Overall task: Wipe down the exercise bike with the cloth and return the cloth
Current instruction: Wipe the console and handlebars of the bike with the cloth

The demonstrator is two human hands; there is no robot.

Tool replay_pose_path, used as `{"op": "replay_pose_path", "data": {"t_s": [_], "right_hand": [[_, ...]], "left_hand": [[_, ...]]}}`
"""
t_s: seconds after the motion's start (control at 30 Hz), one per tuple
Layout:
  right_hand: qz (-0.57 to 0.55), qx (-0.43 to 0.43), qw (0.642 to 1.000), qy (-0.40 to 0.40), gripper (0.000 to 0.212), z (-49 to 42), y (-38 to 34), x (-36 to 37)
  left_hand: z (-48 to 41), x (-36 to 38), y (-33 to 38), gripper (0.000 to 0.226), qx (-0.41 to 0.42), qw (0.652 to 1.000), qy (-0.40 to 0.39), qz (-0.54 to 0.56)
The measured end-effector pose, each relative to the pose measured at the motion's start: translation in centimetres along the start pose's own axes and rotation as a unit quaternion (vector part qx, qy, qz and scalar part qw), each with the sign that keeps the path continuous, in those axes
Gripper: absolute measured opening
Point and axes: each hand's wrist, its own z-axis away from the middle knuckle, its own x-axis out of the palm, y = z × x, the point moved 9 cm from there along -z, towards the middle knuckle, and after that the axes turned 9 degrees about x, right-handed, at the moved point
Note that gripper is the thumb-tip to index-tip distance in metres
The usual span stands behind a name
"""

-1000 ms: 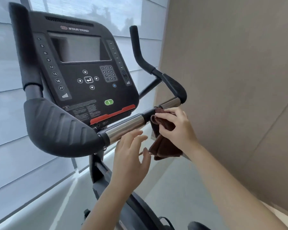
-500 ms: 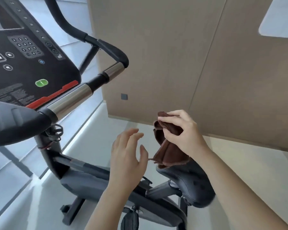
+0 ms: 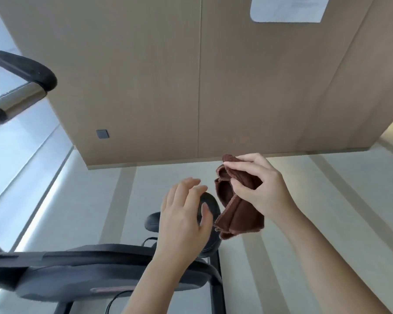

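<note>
My right hand [image 3: 262, 184] pinches a crumpled brown cloth [image 3: 238, 214], which hangs down from my fingers in the air, clear of the bike. Just left of the cloth is my left hand [image 3: 184, 211], fingers spread and empty. The exercise bike's black saddle [image 3: 210, 207] sits behind my left hand, mostly hidden by it. The dark grey bike frame [image 3: 89, 275] runs along the bottom left. A black handlebar with a chrome section [image 3: 21, 96] pokes in at the far left edge. The console is out of view.
A tan wood-panelled wall [image 3: 191, 75] fills the upper view, with a small dark switch plate [image 3: 102, 133] low on it. Pale striped floor [image 3: 327, 200] spreads to the right. A bright window strip [image 3: 21, 159] runs along the left.
The view has swung right and down, off the console and handlebar toward the saddle. My right hand has carried the cloth away from the chrome bar. My left hand stays open beside it.
</note>
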Motion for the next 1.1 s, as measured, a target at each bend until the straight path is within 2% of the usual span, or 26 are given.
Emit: {"op": "replay_pose_path", "data": {"t_s": [0.27, 0.43, 0.57, 0.73, 0.87, 1.1], "right_hand": [[0.035, 0.029, 0.998, 0.044, 0.043, -2.4, 8.9, -13.0], [0.047, 0.035, 0.997, 0.047, 0.049, -5.5, 15.2, -21.6], [0.059, 0.039, 0.997, 0.044, 0.048, -8.4, 19.3, -26.3], [0.049, 0.031, 0.998, 0.02, 0.044, -12.2, 22.2, -27.5], [0.044, 0.022, 0.999, 0.003, 0.041, -15.8, 23.8, -26.7], [0.042, 0.0, 0.998, -0.051, 0.036, -25.9, 26.2, -21.2]], "left_hand": [[-7.1, 12.1, 8.0, 0.03, 0.066, 0.997, -0.039, -0.023], [-13.0, 20.7, 12.7, 0.025, 0.071, 0.996, -0.036, -0.035], [-16.8, 25.6, 15.2, 0.03, 0.056, 0.997, -0.044, -0.036], [-19.6, 29.1, 14.8, 0.037, 0.056, 0.993, -0.079, -0.072], [-22.3, 30.5, 12.6, 0.038, 0.052, 0.992, -0.076, -0.086], [-27.4, 32.8, 3.9, 0.039, 0.011, 0.994, -0.053, -0.099]]}}
